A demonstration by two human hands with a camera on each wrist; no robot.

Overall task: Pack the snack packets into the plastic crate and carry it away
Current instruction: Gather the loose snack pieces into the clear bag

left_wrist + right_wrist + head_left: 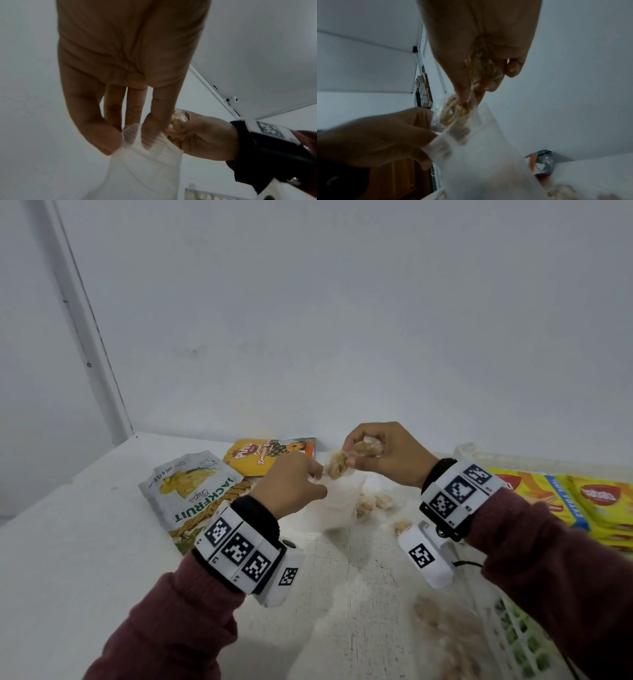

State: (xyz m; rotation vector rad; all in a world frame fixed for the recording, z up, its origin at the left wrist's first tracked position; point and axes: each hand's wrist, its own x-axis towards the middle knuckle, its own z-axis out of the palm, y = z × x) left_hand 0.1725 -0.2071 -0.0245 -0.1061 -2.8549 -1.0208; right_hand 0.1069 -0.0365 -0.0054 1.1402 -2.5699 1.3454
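My left hand (310, 479) pinches the rim of a translucent plastic bag (337, 510), thumb and forefinger clamping its edge (130, 136). My right hand (363, 455) hovers just above the bag's mouth and grips small clear-wrapped brown snacks (368, 448). One wrapped snack (453, 112) hangs from its fingertips (462, 100) at the bag's rim, and another sits in its palm (481, 65). Loose wrapped snacks (371, 503) lie on the white table behind the bag. The white plastic crate (503, 625) stands at the right with yellow biscuit packets (603, 501) in it.
A Jackfruit chips packet (195, 491) lies flat to the left of my left hand. A yellow pineapple packet (253, 457) and an orange-silver packet (542, 163) lie against the white back wall. Blurred snacks (445, 628) show in the foreground beside the crate.
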